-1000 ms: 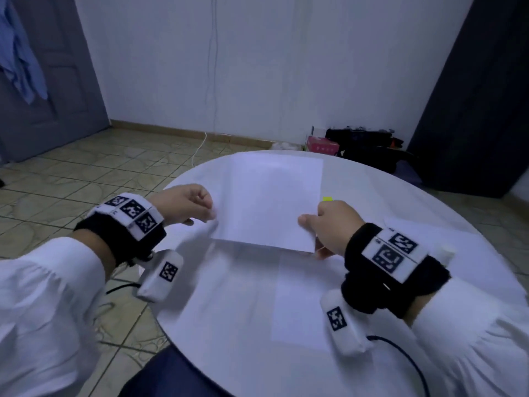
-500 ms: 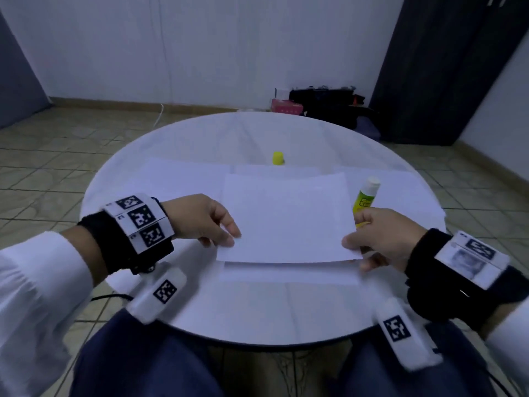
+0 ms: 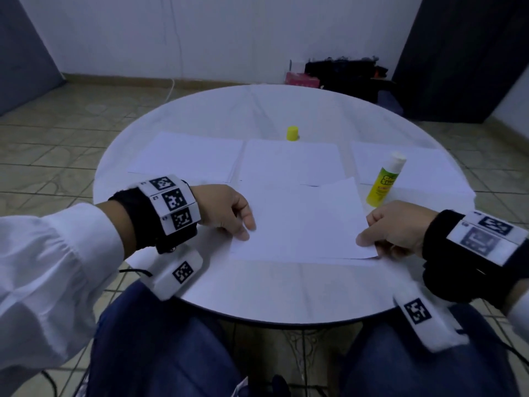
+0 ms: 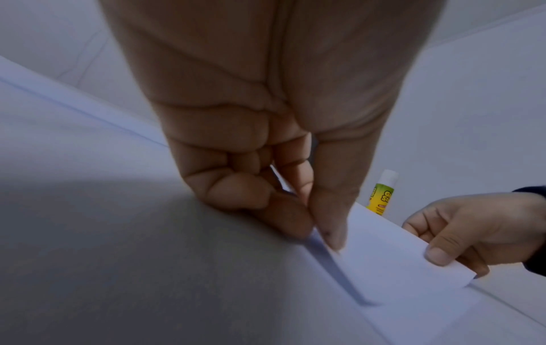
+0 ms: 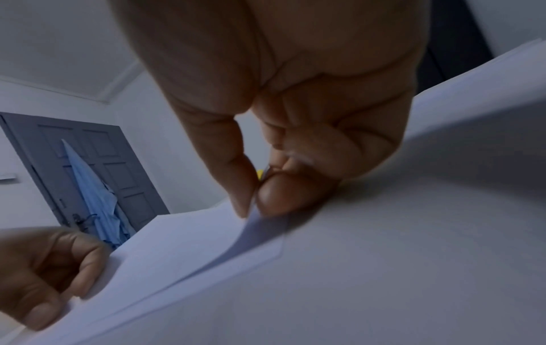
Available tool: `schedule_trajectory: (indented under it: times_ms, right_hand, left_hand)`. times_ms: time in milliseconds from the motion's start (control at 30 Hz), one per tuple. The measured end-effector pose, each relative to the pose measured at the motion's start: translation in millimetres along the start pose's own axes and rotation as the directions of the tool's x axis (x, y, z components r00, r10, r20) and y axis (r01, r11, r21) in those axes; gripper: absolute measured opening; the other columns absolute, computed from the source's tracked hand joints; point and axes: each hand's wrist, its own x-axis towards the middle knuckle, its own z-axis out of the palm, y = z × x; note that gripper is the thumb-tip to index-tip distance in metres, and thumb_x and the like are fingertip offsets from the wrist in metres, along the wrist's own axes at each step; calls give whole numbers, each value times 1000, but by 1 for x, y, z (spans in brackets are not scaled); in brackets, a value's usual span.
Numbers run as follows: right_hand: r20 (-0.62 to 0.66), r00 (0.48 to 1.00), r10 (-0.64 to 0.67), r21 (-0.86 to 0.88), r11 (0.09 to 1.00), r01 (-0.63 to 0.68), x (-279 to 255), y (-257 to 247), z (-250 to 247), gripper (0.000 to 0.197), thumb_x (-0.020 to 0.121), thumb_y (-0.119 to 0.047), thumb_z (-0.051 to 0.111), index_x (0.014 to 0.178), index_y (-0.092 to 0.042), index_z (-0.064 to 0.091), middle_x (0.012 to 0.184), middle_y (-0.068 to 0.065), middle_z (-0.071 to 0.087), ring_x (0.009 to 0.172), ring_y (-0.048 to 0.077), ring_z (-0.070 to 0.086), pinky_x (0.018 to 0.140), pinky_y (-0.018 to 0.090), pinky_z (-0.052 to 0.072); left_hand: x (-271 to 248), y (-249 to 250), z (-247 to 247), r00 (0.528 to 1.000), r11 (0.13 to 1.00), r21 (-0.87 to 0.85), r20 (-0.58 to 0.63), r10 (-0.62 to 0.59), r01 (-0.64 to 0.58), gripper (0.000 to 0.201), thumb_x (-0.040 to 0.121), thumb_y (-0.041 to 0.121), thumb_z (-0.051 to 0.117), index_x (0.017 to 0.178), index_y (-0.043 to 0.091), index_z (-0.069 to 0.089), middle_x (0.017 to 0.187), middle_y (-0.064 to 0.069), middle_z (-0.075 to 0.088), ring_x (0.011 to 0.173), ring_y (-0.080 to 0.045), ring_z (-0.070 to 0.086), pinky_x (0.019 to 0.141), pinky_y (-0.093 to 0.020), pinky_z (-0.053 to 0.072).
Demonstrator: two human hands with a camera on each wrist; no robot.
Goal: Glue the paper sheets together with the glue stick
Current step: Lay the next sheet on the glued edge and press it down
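Note:
A white paper sheet [image 3: 303,222] is held just above another sheet [image 3: 337,260] on the round white table [image 3: 257,290]. My left hand [image 3: 229,213] pinches the held sheet's left edge between thumb and fingers [image 4: 295,221]. At the near right corner my right hand [image 3: 398,227] pinches the same sheet [image 5: 207,235], thumb on top. The glue stick [image 3: 385,180], yellow body with white top, stands uncapped beyond my right hand. Its yellow cap [image 3: 292,133] stands alone at the table's middle back.
Three more white sheets lie across the table: one at the left [image 3: 186,159], one in the middle [image 3: 289,161], one at the right [image 3: 415,167]. Dark bags and a pink box [image 3: 302,79] sit on the tiled floor behind. My knees are under the near edge.
Both hands have brought the held sheet down and nearer to me, over the sheet on the table. The head view swung from the table's left to face it squarely.

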Motion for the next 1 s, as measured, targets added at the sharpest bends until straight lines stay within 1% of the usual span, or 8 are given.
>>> schedule_trajectory:
  times_ms: [133,233,300,433,600,767,900,1000]
  right_hand:
    - [15,1000,-9,-18,1000,9,3,1,0,25,77,-5,70,66,-9,48,48,12,58,44,20,38,40,20,25]
    - [21,1000,-22,-38,999,23,3,1,0,20,76,-6,72,75,-7,52,47,11,58,44,21,36,40,20,23]
    - [20,999,-28,-47,998,29,2,1,1,21,75,-6,72,74,-8,51,47,10,58,44,20,36,40,20,23]
    - [25,999,-30,-67,997,31,3,1,2,21,75,-8,73,77,-8,52,47,8,57,50,22,39,44,22,24]
    - [21,999,-38,-72,997,39,4,0,3,21,74,-8,74,79,-9,53,49,8,57,57,23,43,46,23,26]
    - [14,999,-37,-72,997,38,5,0,3,22,75,-7,73,73,-8,51,48,8,57,55,23,42,46,24,27]
    - [3,999,-42,-81,996,42,5,0,3,26,75,-7,73,65,-9,49,46,7,57,51,22,42,47,24,28]
    - [3,999,-44,-89,995,44,4,0,3,25,75,-7,73,65,-9,50,46,6,57,51,22,44,47,24,29]
  left_hand:
    - [0,-1,-1,1000,1000,0,19,5,-5,17,75,22,81,83,29,68,63,11,57,54,1,52,55,-8,39]
    - [-2,-2,-2,1000,1000,26,11,9,-10,17,75,24,81,82,31,67,61,11,55,49,3,49,53,-8,37]
    - [-3,-2,-2,1000,999,37,14,15,-16,17,75,25,80,82,32,67,62,10,55,48,3,49,52,-7,37]
    - [-6,-2,-1,1000,998,63,14,9,-10,18,75,26,80,83,34,66,65,9,55,51,2,48,54,-11,37]
    - [-10,0,0,1000,997,75,7,5,-5,18,75,27,80,83,35,66,68,8,55,58,-2,49,59,-15,37]
    - [-11,1,1,1000,997,78,-8,6,-5,17,75,27,80,82,33,66,64,11,55,56,0,49,58,-14,37]
    - [-11,2,2,1000,996,84,-12,8,-7,17,76,26,79,82,33,65,68,10,56,60,-2,50,59,-13,38]
    - [-12,3,2,1000,997,81,-13,8,-7,17,75,25,80,81,33,65,71,9,59,61,-1,51,57,-9,38]
